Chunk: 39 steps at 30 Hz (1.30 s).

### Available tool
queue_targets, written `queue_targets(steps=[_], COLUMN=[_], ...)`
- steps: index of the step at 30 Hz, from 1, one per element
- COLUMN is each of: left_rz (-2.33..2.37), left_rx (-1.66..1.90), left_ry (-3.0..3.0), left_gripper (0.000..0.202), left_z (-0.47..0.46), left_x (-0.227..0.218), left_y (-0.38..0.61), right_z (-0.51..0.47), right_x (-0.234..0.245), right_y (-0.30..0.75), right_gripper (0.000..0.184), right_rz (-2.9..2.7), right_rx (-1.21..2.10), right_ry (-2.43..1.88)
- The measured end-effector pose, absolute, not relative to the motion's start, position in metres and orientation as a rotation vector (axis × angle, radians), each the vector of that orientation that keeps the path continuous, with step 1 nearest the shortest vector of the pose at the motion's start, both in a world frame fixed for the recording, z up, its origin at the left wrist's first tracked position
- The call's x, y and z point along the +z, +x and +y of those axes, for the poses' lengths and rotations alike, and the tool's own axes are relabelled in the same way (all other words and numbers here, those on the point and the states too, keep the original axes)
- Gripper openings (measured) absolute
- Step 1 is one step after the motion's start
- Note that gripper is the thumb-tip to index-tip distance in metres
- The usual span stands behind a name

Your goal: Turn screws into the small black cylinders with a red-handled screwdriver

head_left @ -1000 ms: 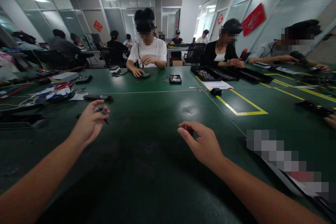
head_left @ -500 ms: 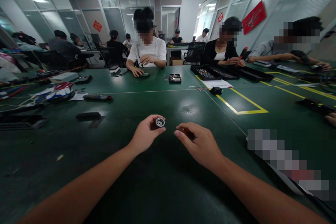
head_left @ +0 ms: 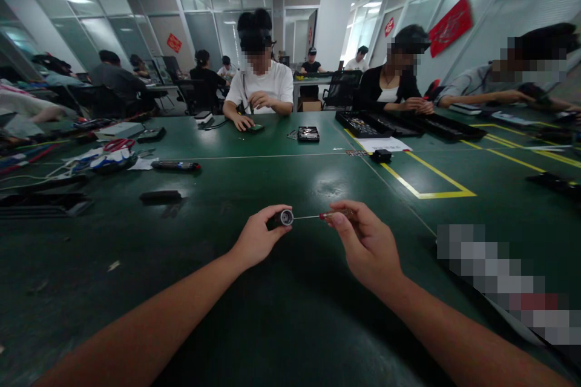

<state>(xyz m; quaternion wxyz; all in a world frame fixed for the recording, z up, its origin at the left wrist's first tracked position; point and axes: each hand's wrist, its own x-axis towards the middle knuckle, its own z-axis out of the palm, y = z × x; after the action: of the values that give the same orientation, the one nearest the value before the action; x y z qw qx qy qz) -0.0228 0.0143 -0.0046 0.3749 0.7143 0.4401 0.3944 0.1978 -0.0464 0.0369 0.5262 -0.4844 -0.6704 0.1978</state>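
My left hand (head_left: 259,236) is closed around a short dark cylinder (head_left: 286,217), like a flashlight body, whose silver ring-shaped end faces me. Small details show inside that round end; the rest lies hidden in my palm. Between thumb and fingers, my right hand (head_left: 372,248) grips a thin screwdriver (head_left: 325,216) with a reddish handle and a slim metal shaft. The shaft points left, and its tip meets the right edge of the cylinder's end; whether it goes inside I cannot tell. Both hands are above the green table (head_left: 272,314).
Ahead on the left lie a dark pen-shaped tool (head_left: 176,165) and a black bar (head_left: 160,196). A small black block (head_left: 381,156) sits near yellow tape (head_left: 447,195). At the right is a blurred-out packet (head_left: 503,278). A co-worker in white (head_left: 259,87) sits opposite, others to the right.
My right hand has turned and moved right, so the screwdriver's shaft now shows and reaches the cylinder. The cylinder has shifted slightly right and down in view.
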Motion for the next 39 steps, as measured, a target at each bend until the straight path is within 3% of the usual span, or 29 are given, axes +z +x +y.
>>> queue_targets(steps=[18,25,32,39], left_rz=[1.085,1.094,1.116,1.122], left_rx=[1.005,0.987,0.986,0.994], left_ry=[1.859,1.889,1.878,1.876], left_gripper=[0.042,0.042,0.041,0.041], left_z=[0.0151,0.0140,0.0145,0.0131], left_x=[-0.0061,-0.0060,-0.0053,-0.0021], left_y=[-0.0244,-0.0231,-0.0244,-0.0225], right_z=[-0.0483,-0.0466,-0.0466,-0.0469], right_x=[0.0412,0.0420,0.0408,0.0403], right_y=[0.1975,0.1945,0.1960,0.1939], right_gripper=[0.024,0.042,0.026,0.033], right_rz=[-1.788,-1.627,-1.698,-1.701], right_rx=[0.638,0.628,0.479,0.624], right_ry=[-1.100,-1.207,-1.219,-1.209])
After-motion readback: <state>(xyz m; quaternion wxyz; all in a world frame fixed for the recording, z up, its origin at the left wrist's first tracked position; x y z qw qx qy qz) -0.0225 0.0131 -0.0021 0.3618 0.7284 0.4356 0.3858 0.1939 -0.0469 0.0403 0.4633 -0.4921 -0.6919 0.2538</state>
